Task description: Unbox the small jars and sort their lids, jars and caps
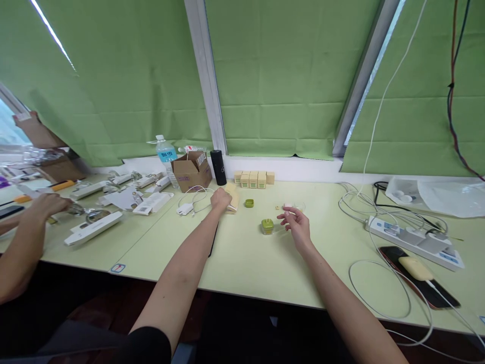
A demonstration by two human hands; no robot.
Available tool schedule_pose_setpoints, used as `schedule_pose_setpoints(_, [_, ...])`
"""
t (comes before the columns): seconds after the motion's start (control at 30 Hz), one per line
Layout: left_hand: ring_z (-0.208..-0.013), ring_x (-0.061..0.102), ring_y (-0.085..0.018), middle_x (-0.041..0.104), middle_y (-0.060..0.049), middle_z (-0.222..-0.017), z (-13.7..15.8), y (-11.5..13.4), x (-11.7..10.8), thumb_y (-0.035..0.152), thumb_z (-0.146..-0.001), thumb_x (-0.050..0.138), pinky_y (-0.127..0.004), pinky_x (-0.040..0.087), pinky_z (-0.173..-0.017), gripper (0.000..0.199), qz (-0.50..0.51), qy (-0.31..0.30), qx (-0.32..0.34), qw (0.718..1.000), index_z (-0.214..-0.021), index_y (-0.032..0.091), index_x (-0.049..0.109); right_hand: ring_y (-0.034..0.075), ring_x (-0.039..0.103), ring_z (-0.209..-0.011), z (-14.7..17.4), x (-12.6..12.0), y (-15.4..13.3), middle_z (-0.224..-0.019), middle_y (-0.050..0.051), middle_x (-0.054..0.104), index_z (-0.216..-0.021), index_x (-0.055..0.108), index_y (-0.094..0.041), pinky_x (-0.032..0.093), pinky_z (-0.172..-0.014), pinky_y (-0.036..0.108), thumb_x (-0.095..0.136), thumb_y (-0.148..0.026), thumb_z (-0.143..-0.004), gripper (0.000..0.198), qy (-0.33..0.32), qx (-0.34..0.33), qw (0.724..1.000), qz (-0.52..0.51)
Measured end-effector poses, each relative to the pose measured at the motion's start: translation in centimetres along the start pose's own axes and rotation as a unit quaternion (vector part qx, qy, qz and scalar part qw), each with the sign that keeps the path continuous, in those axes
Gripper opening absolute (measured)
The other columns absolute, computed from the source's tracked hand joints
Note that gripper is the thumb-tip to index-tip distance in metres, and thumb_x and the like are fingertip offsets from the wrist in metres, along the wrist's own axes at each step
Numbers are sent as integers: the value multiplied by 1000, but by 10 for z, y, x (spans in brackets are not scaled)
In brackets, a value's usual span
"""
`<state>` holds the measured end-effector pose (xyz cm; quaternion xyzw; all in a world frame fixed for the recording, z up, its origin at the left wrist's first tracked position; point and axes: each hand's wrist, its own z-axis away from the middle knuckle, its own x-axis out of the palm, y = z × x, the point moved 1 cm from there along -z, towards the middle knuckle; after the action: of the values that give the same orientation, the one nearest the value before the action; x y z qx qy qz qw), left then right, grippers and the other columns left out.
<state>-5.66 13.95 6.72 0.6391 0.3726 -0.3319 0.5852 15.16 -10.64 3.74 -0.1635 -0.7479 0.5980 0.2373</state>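
My left hand (221, 199) is closed at the left edge of a small stack of tan flat cardboard pieces (232, 196); its fingertips are partly hidden. My right hand (297, 226) hovers over the table with its fingers apart and nothing in them. Just left of it stands a small clear container with a green lid (267, 226). A green square piece (249, 203), like an open lid or tray, lies farther back. Beyond my right fingertips are a tiny yellowish piece (277, 208), a pale pinkish piece (288, 206) and a clear round piece (301, 206).
Several small tan boxes (253, 179) line the back, beside a black cylinder (218, 167) and a brown carton (192, 171). A power strip (415, 241), cables and a phone (419, 278) lie right. At left, another person's hand (51, 206) works among white packages.
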Motion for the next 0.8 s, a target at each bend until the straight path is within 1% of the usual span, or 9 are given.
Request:
schedule_pose_setpoints(0.1, [-115,69,-38,73,-23,-117,-2,-3,-1,21,-75,72,-38,53,-86,33,-40,-4,-3,999,-107,15,69,16,62,-64,0,0,0,-85,8,78,-105,67,-21,43,-53,27,74,-61,-74,52,0,-2,1000,2])
schedule_pose_setpoints(0.2, [-114,69,-37,73,-23,-117,-3,-2,-4,24,-77,69,-39,52,-86,31,-72,-2,5,997,-106,14,69,16,62,-64,1,1,-1,-85,8,78,-105,67,-20,43,-52,27,74,-60,-74,51,-2,-3,1000,3])
schedule_pose_setpoints(0.43, [-110,70,-37,75,-22,-109,0,10,-4,32,-80,65,-43,47,-93,26,-136,-6,48,990,-99,15,70,16,61,-62,0,3,0,-80,7,77,-104,66,-21,42,-52,27,73,-61,-73,51,-6,-6,1000,5])
schedule_pose_setpoints(0.53, [-106,71,-37,76,-19,-104,5,11,-7,33,-77,68,-45,43,-96,27,-155,-8,63,986,-97,17,69,16,60,-61,0,2,0,-80,6,77,-104,66,-20,41,-51,27,73,-60,-73,51,-4,-6,1000,10])
schedule_pose_setpoints(0.6, [-103,71,-37,77,-18,-100,8,11,-11,34,-75,71,-46,40,-99,30,-167,-7,73,983,-100,17,67,16,60,-62,-1,2,0,-80,6,76,-105,66,-20,41,-52,27,72,-59,-74,50,-3,-9,1000,12])
schedule_pose_setpoints(0.67, [-101,72,-37,77,-18,-97,14,11,-15,34,-79,67,-48,37,-101,32,-176,11,91,980,-106,15,64,16,61,-62,-1,2,0,-80,6,76,-105,66,-20,42,-53,27,71,-58,-75,49,-4,-13,1000,16])
schedule_pose_setpoints(0.8, [-97,72,-35,76,-17,-93,36,19,-19,32,-94,47,-49,34,-102,30,-180,62,150,970,-116,14,59,17,62,-63,-1,1,1,-82,7,77,-105,66,-20,43,-56,29,69,-55,-78,44,5,-22,999,39])
